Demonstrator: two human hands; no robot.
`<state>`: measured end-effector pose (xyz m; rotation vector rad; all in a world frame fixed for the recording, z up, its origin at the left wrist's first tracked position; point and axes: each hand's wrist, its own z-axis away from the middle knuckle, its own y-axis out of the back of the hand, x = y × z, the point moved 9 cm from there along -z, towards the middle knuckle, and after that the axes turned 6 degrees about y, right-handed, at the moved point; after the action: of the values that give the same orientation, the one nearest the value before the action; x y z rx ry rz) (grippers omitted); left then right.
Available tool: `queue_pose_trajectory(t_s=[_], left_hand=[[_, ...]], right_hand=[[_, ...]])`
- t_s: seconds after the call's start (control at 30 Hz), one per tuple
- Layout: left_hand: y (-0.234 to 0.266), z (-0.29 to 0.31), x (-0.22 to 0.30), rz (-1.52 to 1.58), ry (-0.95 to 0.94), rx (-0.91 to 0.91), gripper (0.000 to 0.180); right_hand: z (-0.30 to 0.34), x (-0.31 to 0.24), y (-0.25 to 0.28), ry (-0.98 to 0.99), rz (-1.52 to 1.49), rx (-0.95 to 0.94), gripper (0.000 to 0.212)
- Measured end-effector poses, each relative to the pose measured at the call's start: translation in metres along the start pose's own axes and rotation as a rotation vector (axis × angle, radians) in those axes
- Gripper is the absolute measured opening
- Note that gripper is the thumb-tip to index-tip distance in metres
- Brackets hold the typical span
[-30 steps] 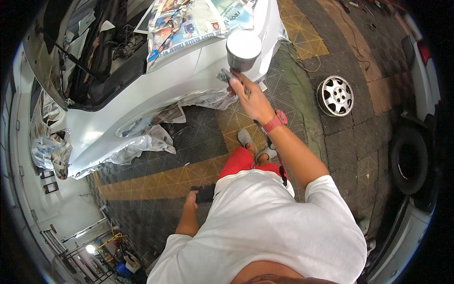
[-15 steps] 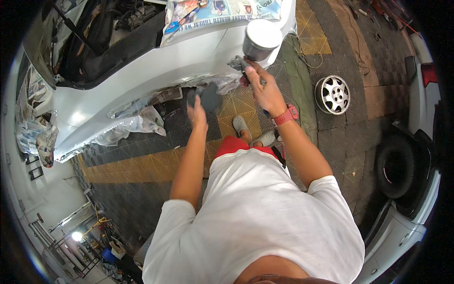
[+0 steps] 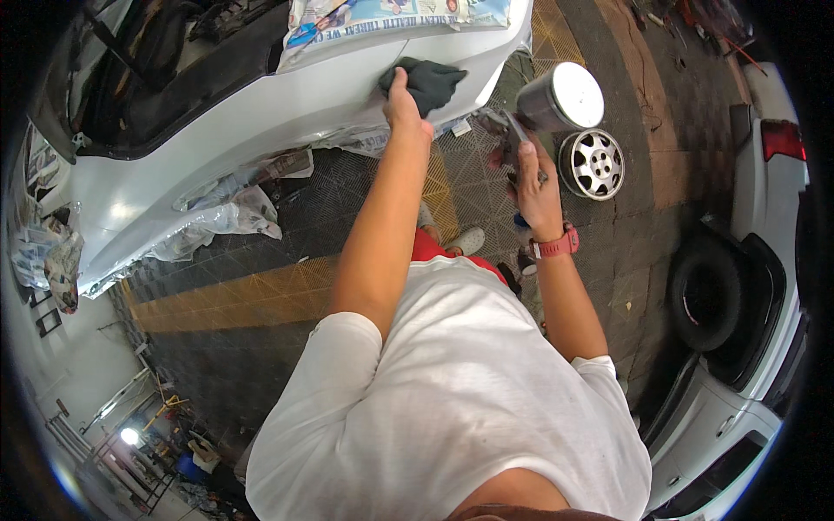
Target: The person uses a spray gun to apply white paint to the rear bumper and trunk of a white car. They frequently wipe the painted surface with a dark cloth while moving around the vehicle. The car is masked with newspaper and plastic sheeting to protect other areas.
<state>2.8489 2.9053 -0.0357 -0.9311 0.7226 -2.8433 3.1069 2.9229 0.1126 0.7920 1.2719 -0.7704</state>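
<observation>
Against the white car body panel [image 3: 339, 104], my left hand [image 3: 404, 108] presses a dark grey cloth [image 3: 430, 85]; whether it touches all along cannot be seen. My right hand [image 3: 540, 195] grips a spray gun [image 3: 514, 135] by its handle, held off to the right of the panel. On top of the gun sits a grey cup with a white lid [image 3: 577, 94], tilted to the right. My fingers hide part of the handle and trigger. Printed newspaper [image 3: 391, 26] covers the panel's far edge, and plastic film [image 3: 234, 217] hangs along its near lower edge.
A silver wheel rim [image 3: 599, 165] lies on the dark and yellow tiled floor [image 3: 234, 295], right of the gun. Another vehicle with a dark spare tyre [image 3: 708, 291] stands at the far right. Stands and tools [image 3: 130, 451] crowd the lower left, near a bright lamp.
My left hand has brought the cloth up and right onto the panel. My right hand has carried the spray gun right and nearer to me, away from the panel.
</observation>
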Motion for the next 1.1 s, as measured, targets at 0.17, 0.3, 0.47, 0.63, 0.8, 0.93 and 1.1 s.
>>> queue_pose_trajectory(t_s=[0.17, 0.3, 0.47, 0.63, 0.8, 0.93, 1.1], left_hand=[[-0.007, -0.009, -0.006, 0.108, -0.027, -0.194, 0.065], [0.033, -0.033, 0.001, 0.18, -0.088, -0.111, 0.06], [0.061, -0.019, 0.008, 0.174, -0.017, -0.114, 0.052], [0.11, -0.024, 0.02, 0.208, 0.019, 0.084, 0.046], [0.17, -0.05, 0.042, 0.115, -0.089, 0.344, 0.052], [0.163, -0.033, 0.042, 0.183, 0.005, 0.324, 0.044], [0.16, -0.043, 0.041, 0.204, 0.001, 0.259, 0.042]], right_hand=[[0.0, 0.021, 0.02, 0.03, -0.009, 0.075, 0.056], [0.001, 0.016, 0.019, 0.012, 0.032, 0.026, 0.056], [0.003, 0.015, 0.01, -0.005, 0.023, -0.009, 0.056], [0.005, 0.012, 0.005, 0.029, 0.038, -0.051, 0.056], [0.005, 0.009, -0.001, 0.037, 0.044, -0.085, 0.055], [0.007, 0.014, 0.0, -0.019, 0.11, -0.087, 0.055], [0.004, 0.012, -0.004, -0.019, 0.027, -0.075, 0.055]])
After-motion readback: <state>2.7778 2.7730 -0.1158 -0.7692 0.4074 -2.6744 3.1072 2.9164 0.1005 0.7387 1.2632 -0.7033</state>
